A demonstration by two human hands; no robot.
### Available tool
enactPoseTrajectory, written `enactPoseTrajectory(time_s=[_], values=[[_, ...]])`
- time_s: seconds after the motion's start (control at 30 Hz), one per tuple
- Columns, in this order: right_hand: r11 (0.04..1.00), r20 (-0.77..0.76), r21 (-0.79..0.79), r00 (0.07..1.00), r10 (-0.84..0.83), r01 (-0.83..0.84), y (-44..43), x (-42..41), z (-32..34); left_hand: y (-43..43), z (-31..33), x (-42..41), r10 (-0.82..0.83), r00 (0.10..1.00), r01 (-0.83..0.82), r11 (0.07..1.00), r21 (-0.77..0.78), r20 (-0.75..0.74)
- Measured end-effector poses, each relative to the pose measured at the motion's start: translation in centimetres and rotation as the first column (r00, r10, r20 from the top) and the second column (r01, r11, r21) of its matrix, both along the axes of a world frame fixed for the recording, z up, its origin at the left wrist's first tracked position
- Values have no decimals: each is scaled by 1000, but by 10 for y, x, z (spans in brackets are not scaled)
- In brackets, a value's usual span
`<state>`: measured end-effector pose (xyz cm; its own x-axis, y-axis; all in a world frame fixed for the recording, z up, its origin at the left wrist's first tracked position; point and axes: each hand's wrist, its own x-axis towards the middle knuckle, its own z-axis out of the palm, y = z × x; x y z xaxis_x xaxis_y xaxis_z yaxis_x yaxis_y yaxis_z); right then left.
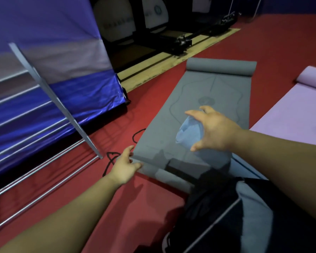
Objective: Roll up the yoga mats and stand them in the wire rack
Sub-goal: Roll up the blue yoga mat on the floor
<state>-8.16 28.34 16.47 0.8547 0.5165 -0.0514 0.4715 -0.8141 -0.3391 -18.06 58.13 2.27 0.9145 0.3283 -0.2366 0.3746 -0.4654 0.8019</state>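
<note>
A grey yoga mat (pixel 208 92) lies flat on the red floor, its far end curled into a roll and its near end starting to curl. My left hand (pixel 125 166) pinches the mat's near left corner. My right hand (pixel 214 129) hovers over the middle of the mat with a crumpled light blue cloth (pixel 190 132) held under its spread fingers. A lilac yoga mat (pixel 295 115) lies to the right, its far end also curled. The wire rack (pixel 44 114) of metal bars stands at the left.
A blue and grey tarp (pixel 49 52) hangs behind the rack. A black cord (pixel 113 157) lies on the floor beside the grey mat. Dark exercise machines (pixel 182 41) stand on a wooden strip at the back. My dark clothing fills the lower right.
</note>
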Motion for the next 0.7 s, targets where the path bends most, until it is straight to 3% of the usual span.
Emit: enactPoseTrajectory(time_s=[0.1, 0.23, 0.33, 0.47, 0.7], values=[[994, 55, 66, 994, -93, 89, 2, 6, 17, 4, 14, 8, 8, 999, -8, 1000, 0, 50], [997, 183, -20, 980, -76, 81, 44, 4, -1, 27, 5, 20, 42, 997, -43, 999, 12, 58], [996, 165, -81, 986, -8, 21, 67, 23, -9, 51, -18, 28, 85, 996, -85, 996, -1, 25], [999, 124, -22, 992, -20, 23, 98, 70, -14, 88, -56, 49, 178, 984, -179, 983, -41, -24], [984, 67, -161, 994, 85, -74, 159, 95, -90, 140, -144, 53, 276, 944, -292, 954, -70, -181]])
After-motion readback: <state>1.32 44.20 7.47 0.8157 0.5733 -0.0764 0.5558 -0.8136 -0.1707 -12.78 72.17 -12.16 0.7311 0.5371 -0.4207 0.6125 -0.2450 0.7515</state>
